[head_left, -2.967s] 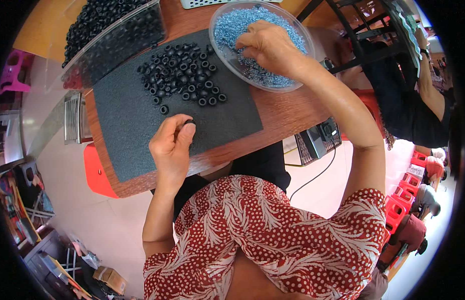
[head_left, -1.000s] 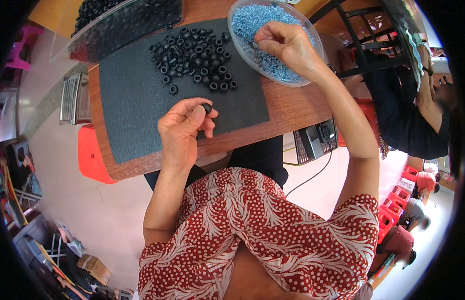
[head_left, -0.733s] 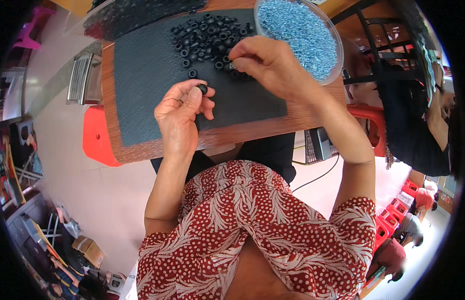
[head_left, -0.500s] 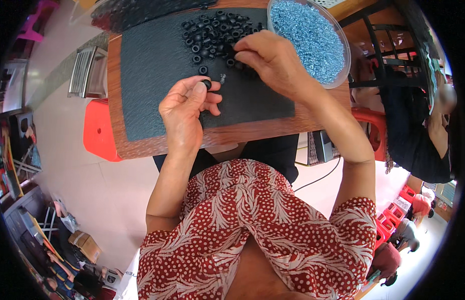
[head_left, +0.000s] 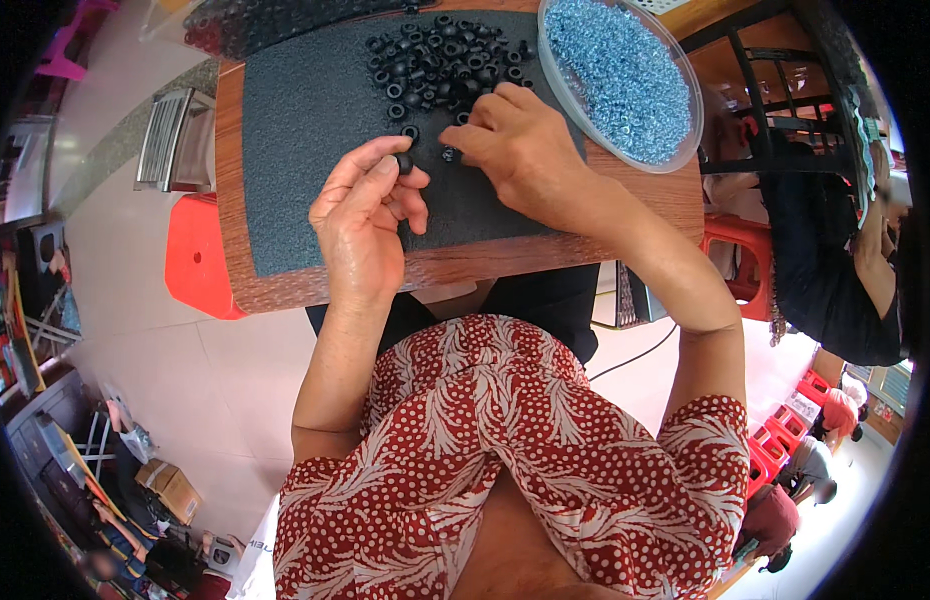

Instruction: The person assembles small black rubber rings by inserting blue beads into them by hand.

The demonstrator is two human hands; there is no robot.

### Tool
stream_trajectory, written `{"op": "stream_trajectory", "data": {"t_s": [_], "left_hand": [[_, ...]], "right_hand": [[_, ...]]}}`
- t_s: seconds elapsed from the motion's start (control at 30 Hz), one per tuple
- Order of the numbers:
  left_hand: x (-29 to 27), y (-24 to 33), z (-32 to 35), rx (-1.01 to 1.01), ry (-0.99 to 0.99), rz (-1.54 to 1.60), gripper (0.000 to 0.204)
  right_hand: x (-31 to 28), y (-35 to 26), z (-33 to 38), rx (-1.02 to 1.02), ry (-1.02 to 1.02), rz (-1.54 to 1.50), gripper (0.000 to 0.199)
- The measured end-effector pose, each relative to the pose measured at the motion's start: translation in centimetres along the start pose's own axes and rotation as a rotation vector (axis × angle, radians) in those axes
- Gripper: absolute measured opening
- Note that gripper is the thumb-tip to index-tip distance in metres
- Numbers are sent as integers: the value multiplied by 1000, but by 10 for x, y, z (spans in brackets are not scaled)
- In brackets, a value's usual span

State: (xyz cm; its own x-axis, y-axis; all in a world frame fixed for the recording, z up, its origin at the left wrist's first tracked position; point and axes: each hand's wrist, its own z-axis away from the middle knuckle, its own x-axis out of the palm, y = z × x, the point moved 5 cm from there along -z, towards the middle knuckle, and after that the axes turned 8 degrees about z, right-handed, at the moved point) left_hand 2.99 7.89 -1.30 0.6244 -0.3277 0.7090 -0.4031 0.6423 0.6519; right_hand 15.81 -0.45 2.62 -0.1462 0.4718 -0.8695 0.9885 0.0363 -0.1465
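Mat (head_left: 305, 150): ring (head_left: 404, 162) btwn hands.

The left hand (head_left: 360, 215) pinched a black ring (head_left: 404, 162) over the dark mat (head_left: 295, 130); the right hand (head_left: 520, 150) touched another ring (head_left: 448, 154) beside it.
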Motion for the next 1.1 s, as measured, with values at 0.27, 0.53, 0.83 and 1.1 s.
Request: {"op": "stream_trajectory", "data": {"t_s": [0.27,0.53,0.83,1.1], "left_hand": [[-2,0,-1,-113,77,-76,13],[-2,3,-9,-107,-14,-235,10],[28,11,-8,299,-343,-792,19],[28,8,-15,260,-294,-669,15]], "right_hand": [[12,-10,-11,-136,-106,109,12],[-10,-2,-7,81,-29,-196,12],[-3,12,-1,555,-385,-759,18],[-9,2,3,657,-72,-774,14]]}}
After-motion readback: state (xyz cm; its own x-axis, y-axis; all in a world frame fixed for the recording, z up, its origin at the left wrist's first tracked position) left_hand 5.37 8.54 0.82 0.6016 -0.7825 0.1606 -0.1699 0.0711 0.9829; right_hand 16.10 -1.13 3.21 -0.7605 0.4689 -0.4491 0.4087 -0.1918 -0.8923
